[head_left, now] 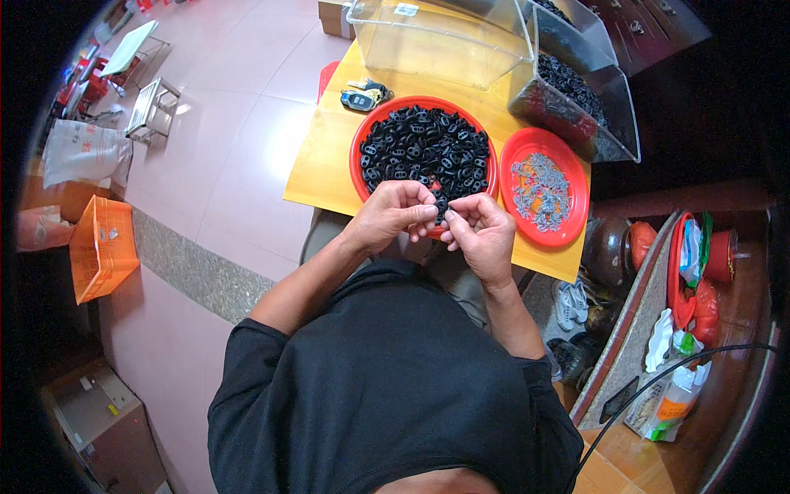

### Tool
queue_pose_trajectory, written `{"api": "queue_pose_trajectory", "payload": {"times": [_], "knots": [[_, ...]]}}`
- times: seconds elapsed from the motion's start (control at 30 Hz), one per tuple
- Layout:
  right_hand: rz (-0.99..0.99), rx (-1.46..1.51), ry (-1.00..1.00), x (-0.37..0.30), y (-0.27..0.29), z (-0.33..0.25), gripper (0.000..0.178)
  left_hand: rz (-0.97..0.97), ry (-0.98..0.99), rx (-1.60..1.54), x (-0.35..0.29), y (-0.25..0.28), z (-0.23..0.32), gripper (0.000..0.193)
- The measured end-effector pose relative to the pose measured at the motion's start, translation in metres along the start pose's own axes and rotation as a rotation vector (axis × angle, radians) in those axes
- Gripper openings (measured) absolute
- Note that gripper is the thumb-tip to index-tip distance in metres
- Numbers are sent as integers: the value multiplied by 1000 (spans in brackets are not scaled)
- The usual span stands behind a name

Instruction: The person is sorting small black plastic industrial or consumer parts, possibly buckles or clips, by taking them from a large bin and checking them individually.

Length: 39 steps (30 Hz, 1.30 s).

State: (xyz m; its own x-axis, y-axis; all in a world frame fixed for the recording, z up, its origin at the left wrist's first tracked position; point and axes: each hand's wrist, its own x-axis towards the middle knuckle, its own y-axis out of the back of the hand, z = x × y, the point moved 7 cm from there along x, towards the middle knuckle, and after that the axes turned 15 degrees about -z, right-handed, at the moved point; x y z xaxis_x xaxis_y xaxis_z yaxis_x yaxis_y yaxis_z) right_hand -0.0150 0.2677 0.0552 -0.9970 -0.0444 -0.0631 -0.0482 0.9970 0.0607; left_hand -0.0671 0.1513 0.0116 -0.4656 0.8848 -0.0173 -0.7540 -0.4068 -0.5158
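Observation:
My hands meet at the near rim of a round red tray (357, 165) heaped with small black plastic pieces (424, 148), each with two holes, which look like cord locks. My left hand (397, 216) is closed, thumb and fingers pinching one black two-holed piece (442, 204). Pressed close to that piece from the other side, my right hand (484, 239) has its thumb and forefinger pinched together; what lies between them is too small to make out. Beside it on the right, a smaller red plate (512, 148) carries many thin silver-grey bits (543, 191), perhaps springs.
On the yellow tabletop (322, 174) lie keys with a car fob (362, 97). Clear plastic bins (444, 41) stand at the back; those at the back right (625, 123) contain black pieces. An orange crate (105, 247) and a small stool (153, 109) are off to the left.

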Motion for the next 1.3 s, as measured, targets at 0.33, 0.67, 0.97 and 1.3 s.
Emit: {"api": "queue_pose_trajectory", "payload": {"times": [0.33, 0.67, 0.97, 1.3], "knots": [[-285, 168, 61, 1, -3, 3, 26, -188, 119, -55, 1, -3, 1, 13], [-372, -33, 158, -7, -15, -2, 24, -274, 160, -178, 1, -8, -8, 16], [-306, -241, 285, -11, -18, -14, 23, -281, 156, -142, -3, -10, -6, 15], [-291, -229, 290, -13, -19, -5, 17, -342, 177, -141, -1, -15, -12, 14]]}}
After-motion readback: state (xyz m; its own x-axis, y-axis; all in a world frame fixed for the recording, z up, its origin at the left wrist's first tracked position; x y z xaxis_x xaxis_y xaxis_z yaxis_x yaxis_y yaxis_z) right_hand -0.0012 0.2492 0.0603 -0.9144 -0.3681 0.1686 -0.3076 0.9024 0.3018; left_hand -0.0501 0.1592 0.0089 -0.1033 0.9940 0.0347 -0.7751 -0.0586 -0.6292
